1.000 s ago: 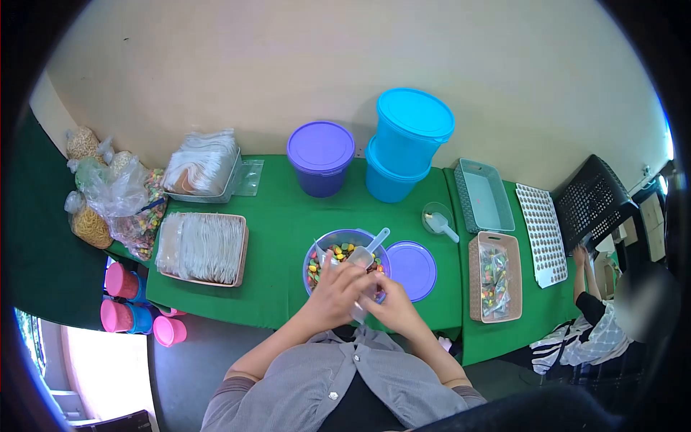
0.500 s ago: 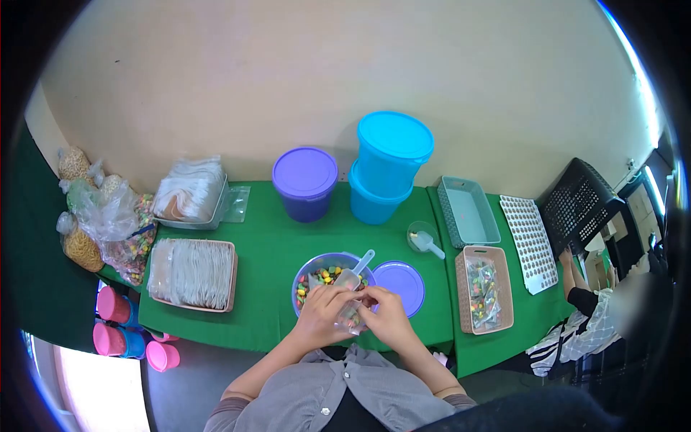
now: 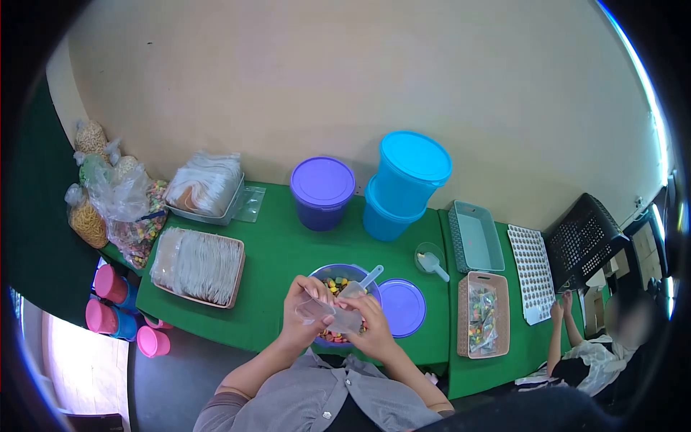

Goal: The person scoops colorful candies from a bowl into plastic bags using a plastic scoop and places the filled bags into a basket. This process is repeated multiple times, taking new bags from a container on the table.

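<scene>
A clear plastic bag (image 3: 345,321) is stretched between my two hands, above the near side of a purple tub (image 3: 322,272). My left hand (image 3: 296,320) pinches its left part, and my right hand (image 3: 376,333) grips the right part. What the bag contains, if anything, I cannot make out. Small multicoloured pieces (image 3: 345,272) fill the tub below. A translucent scoop (image 3: 371,276) rests in it with the handle pointing up and right. Beside the tub, on the right, lies a round purple lid (image 3: 403,308).
Baskets of flat bags (image 3: 201,266) stand left. Behind are a lidded purple bucket (image 3: 322,194) and stacked blue buckets (image 3: 414,162). Right are a small bowl with a scoop (image 3: 430,263), a pink basket of filled packets (image 3: 484,317), a teal basket (image 3: 476,237) and another person (image 3: 597,360).
Both hands have shifted left and now spread the bag, where earlier they were close together around a bag with coloured pieces. The view has tilted, and the other person's hands have moved.
</scene>
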### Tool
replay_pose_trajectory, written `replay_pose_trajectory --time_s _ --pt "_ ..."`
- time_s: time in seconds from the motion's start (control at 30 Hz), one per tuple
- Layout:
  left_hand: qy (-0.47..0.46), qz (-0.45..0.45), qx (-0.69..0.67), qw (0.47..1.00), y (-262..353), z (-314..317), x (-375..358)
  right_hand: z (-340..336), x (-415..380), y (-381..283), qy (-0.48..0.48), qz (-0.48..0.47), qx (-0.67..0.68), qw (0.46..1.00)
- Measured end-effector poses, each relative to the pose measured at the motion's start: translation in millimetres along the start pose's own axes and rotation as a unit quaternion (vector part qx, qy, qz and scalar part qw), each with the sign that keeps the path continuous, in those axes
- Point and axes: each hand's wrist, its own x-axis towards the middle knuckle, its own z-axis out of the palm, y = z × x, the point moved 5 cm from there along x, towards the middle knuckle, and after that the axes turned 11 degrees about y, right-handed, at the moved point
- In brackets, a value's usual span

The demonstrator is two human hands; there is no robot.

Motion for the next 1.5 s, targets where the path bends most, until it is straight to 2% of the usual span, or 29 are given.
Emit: replay_pose_trajectory --time_s 0.1,0.17,0.3,0.33,0.4,0.47,0.5,0.57,0.6,0.67,0.7,0.77,0.8,0.87,0.9,1.03,1.1,1.13,1.2,1.33,1.4,1.5 --pt "-0.003 -0.035 -0.046 0.998 7 4 0 -2 -1 -12 0.045 0.017 -0.015 0.999" --pt "0.001 -0.003 0.004 1.000 13 3 4 4 -7 0 0.025 0.024 0.019 0.999" --pt "-0.006 -0.004 0.002 1.000 12 0 4 2 -10 5 -0.012 0.037 0.047 0.998" --pt "0.015 0.019 -0.016 1.000 14 -6 6 4 -9 8 -0.014 0.039 0.050 0.998" --pt "0.037 0.039 -0.031 0.998 22 -16 13 -7 -6 28 0.175 0.049 0.058 0.982" --pt "0.140 0.139 0.027 0.980 43 -40 22 -16 -10 72 0.286 0.164 0.017 0.944" --pt "0.140 0.138 0.027 0.980 47 -50 24 -14 -10 96 0.285 0.165 0.017 0.944" --pt "0.199 0.197 0.139 0.950 57 -76 25 -9 -17 160 0.309 0.329 0.065 0.890" --pt "0.199 0.196 0.141 0.950 58 -86 24 -8 -19 179 0.310 0.331 0.066 0.889" --pt "0.163 0.132 0.235 0.949 50 -98 28 2 -17 204 0.210 0.364 0.098 0.902" --pt "0.163 0.133 0.235 0.949 48 -100 28 2 -12 203 0.211 0.363 0.098 0.902" --pt "0.123 0.079 0.378 0.914 36 -101 26 2 3 174 0.174 0.263 0.063 0.947" --pt "0.124 0.077 0.378 0.914 31 -101 24 3 5 155 0.172 0.264 0.062 0.947" --pt "0.127 0.027 0.433 0.892 13 -100 18 7 15 98 0.115 0.171 -0.077 0.976" --pt "0.113 0.016 0.457 0.882 3 -99 14 12 16 82 0.088 0.130 -0.077 0.985" --pt "0.089 0.000 0.500 0.862 -22 -92 2 4 16 56 0.059 0.170 -0.027 0.983" --pt "0.079 0.007 0.505 0.859 -26 -87 0 -18 19 42 0.183 0.029 -0.137 0.973" --pt "0.066 0.016 0.512 0.857 -28 -85 -1 -20 16 47 0.180 0.031 -0.138 0.973" --pt "0.064 0.026 0.518 0.853 -33 -86 -3 -17 4 76 0.124 0.180 -0.132 0.967" --pt "0.076 0.041 0.536 0.840 -38 -85 -6 -10 -15 75 0.163 0.163 -0.137 0.963" --pt "0.086 0.046 0.530 0.843 -37 -84 -8 -11 -23 75 0.198 0.226 -0.092 0.949" --pt "0.099 0.056 0.528 0.841 -37 -82 -10 -15 -33 81 0.224 0.250 -0.071 0.939"
